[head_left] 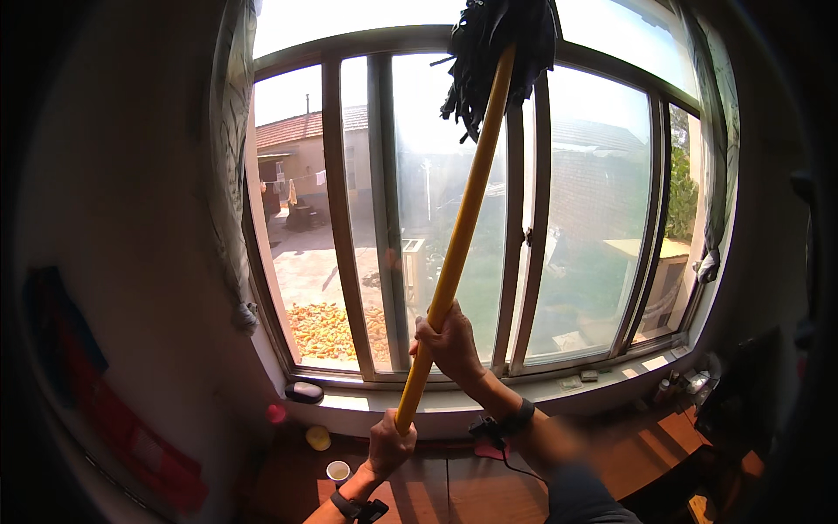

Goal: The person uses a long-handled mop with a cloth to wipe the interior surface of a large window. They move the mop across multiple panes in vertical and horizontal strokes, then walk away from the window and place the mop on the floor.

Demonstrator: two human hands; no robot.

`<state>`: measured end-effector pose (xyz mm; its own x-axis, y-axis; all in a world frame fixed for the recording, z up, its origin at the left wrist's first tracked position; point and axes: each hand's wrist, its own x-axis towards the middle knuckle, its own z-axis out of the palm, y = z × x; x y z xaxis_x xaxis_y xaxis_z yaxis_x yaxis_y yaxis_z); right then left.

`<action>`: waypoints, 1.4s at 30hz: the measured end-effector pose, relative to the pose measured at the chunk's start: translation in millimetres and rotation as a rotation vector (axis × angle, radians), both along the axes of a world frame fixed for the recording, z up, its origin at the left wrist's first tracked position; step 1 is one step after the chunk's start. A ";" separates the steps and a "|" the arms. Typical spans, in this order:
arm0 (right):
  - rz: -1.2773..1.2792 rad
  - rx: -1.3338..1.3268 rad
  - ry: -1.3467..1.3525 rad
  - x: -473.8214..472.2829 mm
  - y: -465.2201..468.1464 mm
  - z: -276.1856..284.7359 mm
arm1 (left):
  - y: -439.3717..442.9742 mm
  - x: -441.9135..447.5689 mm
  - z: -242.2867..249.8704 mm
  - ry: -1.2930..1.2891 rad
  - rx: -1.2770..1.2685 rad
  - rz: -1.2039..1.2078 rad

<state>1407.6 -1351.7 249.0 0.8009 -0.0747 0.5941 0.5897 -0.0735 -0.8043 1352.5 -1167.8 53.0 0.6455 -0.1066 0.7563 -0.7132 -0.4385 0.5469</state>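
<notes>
A mop with a yellow handle (468, 223) slants up across the window. Its dark strip head (504, 59) is raised against the upper part of the window frame, partly cut off by the picture's top edge; whether it touches the glass I cannot tell. My left hand (391, 440) grips the lower end of the handle. Higher up, my right hand (448, 340) is closed around the same handle, in front of the sliding window pane (452, 262). Both wrists wear dark straps with small devices.
Below the window runs a sill (353, 398) with a computer mouse (304, 392) on it. A paper cup (338, 471) and a round yellow item (318, 438) rest on the brown wooden surface (419, 494). Tied curtains (230, 164) hang at both sides.
</notes>
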 end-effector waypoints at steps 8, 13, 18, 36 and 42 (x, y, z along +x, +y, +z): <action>-0.086 0.142 -0.123 -19.3 -96.9 -30.6 | -69.4 15.0 2.0 0.035 0.129 -0.138; -0.148 0.092 -0.163 -9.7 -138.4 -0.4 | -89.4 22.9 25.5 0.374 0.054 -0.548; -0.095 0.049 -0.147 3.9 -161.6 30.5 | -115.5 42.5 40.9 0.365 -0.016 -0.683; -0.183 -0.045 -0.251 77.4 -229.2 299.3 | -228.6 126.2 273.9 0.008 -0.117 -0.309; -0.138 -0.015 -0.231 89.0 -227.2 218.4 | -215.6 131.4 200.0 0.003 -0.045 -0.265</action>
